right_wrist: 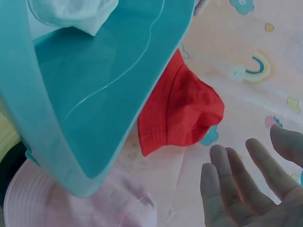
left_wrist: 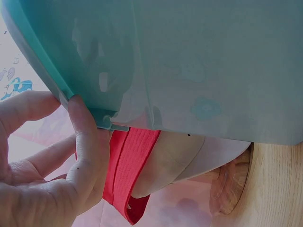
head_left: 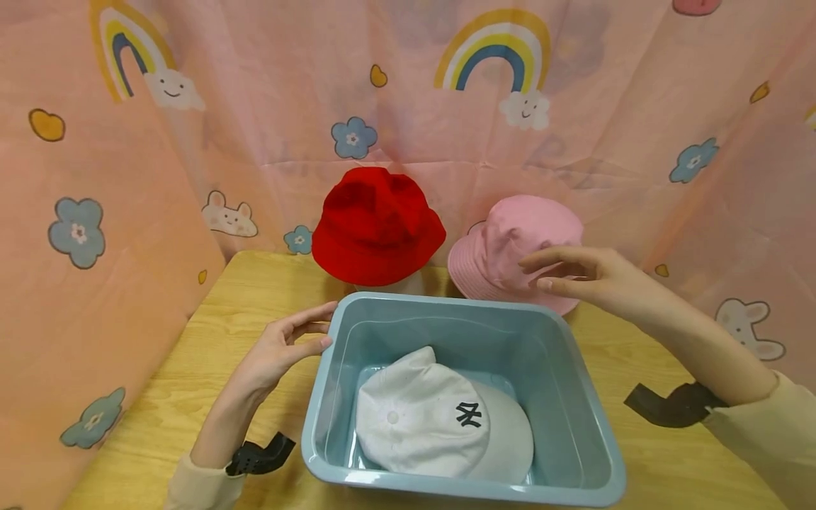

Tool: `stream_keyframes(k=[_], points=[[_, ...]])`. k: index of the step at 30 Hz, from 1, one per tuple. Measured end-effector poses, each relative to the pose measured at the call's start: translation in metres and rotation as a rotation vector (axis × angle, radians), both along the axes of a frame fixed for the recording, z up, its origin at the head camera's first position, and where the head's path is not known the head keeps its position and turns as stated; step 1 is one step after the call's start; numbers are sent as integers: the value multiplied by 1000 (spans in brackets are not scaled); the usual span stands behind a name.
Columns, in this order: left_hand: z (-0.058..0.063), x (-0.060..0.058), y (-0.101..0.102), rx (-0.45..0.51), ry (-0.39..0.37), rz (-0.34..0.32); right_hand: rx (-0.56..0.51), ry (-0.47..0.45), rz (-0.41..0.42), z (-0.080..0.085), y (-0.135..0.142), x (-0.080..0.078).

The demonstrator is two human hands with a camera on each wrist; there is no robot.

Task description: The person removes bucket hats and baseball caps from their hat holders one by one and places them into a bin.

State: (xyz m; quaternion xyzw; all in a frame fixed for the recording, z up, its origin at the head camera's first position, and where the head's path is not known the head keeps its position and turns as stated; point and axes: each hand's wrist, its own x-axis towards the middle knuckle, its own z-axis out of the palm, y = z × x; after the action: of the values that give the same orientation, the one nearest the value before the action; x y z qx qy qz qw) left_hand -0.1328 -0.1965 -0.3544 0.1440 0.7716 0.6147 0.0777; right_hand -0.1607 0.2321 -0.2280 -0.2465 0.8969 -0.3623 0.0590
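A blue plastic tub stands on the table, a white baseball cap with a dark NY logo lying inside. At the tub's left rim, my left hand pinches the lip lightly between thumb and finger, also seen in the left wrist view beside the tub wall. My right hand hovers beyond the far right corner with loosely bent fingers and nothing in them. It overlaps a pink bucket hat in the head view. The right wrist view shows that hand's spread fingers apart from the tub.
Behind the tub, a red bucket hat sits on a pale stand, left of the pink hat. A pink patterned cloth hangs at the back and sides. The wooden tabletop shows around the tub.
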Motion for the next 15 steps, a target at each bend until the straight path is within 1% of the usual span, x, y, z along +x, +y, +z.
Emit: stream_keyframes(k=[2, 9, 15], points=[[0, 0, 0, 0, 2, 6, -15, 11, 0, 0, 0, -3], [-1, -1, -1, -4, 10, 9, -26, 34, -105, -2, 1, -14], [-2, 0, -2, 5, 6, 1, -79, 56, -151, -8, 5, -26]])
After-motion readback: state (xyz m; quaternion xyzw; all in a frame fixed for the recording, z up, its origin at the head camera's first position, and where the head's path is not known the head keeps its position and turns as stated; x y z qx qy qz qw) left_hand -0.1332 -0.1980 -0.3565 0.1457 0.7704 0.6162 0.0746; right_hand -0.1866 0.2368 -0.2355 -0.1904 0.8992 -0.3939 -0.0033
